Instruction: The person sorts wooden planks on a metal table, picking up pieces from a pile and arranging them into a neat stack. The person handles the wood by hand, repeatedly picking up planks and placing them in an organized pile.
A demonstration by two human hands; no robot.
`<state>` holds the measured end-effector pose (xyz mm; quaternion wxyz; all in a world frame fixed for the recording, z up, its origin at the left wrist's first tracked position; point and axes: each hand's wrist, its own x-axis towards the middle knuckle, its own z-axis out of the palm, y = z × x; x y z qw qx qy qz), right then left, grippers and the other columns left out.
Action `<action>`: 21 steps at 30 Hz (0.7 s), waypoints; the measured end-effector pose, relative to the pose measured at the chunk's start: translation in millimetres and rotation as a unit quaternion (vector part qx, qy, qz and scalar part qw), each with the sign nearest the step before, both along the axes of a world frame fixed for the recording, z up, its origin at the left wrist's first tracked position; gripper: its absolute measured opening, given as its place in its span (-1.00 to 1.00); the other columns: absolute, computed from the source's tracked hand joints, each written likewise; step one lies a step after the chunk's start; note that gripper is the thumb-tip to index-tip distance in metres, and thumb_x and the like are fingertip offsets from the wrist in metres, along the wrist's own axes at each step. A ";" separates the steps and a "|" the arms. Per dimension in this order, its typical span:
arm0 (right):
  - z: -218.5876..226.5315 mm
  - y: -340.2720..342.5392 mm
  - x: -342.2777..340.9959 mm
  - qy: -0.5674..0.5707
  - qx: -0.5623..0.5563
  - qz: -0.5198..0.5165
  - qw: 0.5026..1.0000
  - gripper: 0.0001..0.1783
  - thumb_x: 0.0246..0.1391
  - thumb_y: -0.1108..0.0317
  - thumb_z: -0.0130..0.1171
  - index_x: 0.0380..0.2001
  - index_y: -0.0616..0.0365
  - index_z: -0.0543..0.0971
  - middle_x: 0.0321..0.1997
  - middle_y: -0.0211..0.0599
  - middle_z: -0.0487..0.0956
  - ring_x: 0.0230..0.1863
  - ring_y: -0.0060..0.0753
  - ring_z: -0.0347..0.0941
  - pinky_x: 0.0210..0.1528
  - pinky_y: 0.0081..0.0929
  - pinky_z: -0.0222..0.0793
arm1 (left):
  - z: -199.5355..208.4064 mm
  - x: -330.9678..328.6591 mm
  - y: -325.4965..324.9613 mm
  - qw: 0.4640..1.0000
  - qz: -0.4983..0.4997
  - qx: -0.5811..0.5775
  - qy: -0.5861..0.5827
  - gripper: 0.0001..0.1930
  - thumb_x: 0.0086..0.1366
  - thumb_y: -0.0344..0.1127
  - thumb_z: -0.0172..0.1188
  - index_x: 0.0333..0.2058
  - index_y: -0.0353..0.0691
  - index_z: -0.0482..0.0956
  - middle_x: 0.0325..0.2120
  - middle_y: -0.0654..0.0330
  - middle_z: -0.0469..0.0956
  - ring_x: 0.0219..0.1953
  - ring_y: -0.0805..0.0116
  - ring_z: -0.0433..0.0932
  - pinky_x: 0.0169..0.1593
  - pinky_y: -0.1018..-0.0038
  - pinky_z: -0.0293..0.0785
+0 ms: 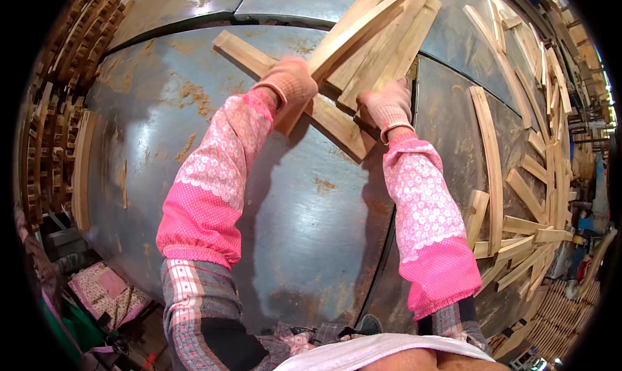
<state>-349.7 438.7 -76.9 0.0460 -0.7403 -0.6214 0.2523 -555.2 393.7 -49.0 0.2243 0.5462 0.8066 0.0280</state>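
Note:
In a pale pink knit glove, my left hand (289,82) is closed around a wooden strip (359,29) that slants up to the right. Beneath it, another wooden strip (337,130) lies crosswise on the metal tabletop (304,209). My right hand (390,105), gloved the same way, grips the near end of a wooden strip (408,47) on the right of a small bunch. Other strips of that bunch (389,37) lie side by side between the hands, pointing away from me. My right fingertips are partly hidden behind the glove and wood.
Many loose strips (492,170) are scattered along the table's right side, heaped toward its edge. Stacked wood pieces (61,125) rise at the left. Dark seams (382,261) run between the metal plates, and brown sawdust patches (194,95) mark the surface.

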 end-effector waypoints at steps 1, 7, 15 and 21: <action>-1.7 3.4 4.2 0.021 0.012 -0.004 1.000 0.00 -0.15 0.14 0.50 0.28 0.37 0.24 0.22 0.23 0.51 0.27 0.04 0.49 0.28 -0.25 0.46 | 1.3 2.8 -2.1 1.000 0.012 -0.004 0.002 -0.54 0.11 -0.21 0.21 -0.05 -0.36 0.68 -0.05 -0.25 0.65 0.06 -0.14 0.64 0.17 0.22 0.55; -21.6 1.0 43.4 0.407 -0.090 0.020 0.909 -0.41 -0.04 0.35 0.31 0.09 0.34 0.46 -0.07 0.04 0.62 -0.08 -0.13 0.61 -0.03 -0.26 0.52 | -13.6 -13.5 7.9 0.842 0.174 0.047 -0.508 -0.50 0.15 -0.08 0.41 -0.07 -0.37 0.64 -0.16 0.04 0.65 -0.18 0.25 0.63 -0.07 0.32 0.57; 2.3 -33.8 26.3 0.492 -0.104 -0.019 0.864 -0.48 0.00 0.40 0.30 0.08 0.33 0.55 -0.10 -0.20 0.66 -0.15 -0.31 0.60 -0.08 -0.41 0.51 | -58.5 24.5 -2.2 0.768 0.098 0.088 -0.627 -0.56 0.15 -0.25 0.36 -0.01 -0.32 0.61 -0.16 0.04 0.65 -0.21 0.26 0.65 -0.12 0.31 0.63; 29.1 -111.5 100.5 0.527 -0.161 -0.009 0.834 -0.43 -0.08 0.50 0.18 0.09 0.37 0.52 -0.05 -0.16 0.65 -0.08 -0.30 0.61 0.00 -0.38 0.54 | -15.4 90.3 -96.8 0.629 0.074 0.038 -0.773 -0.43 0.19 -0.32 0.30 0.17 -0.36 0.44 -0.07 0.05 0.61 -0.11 0.25 0.64 -0.04 0.29 0.64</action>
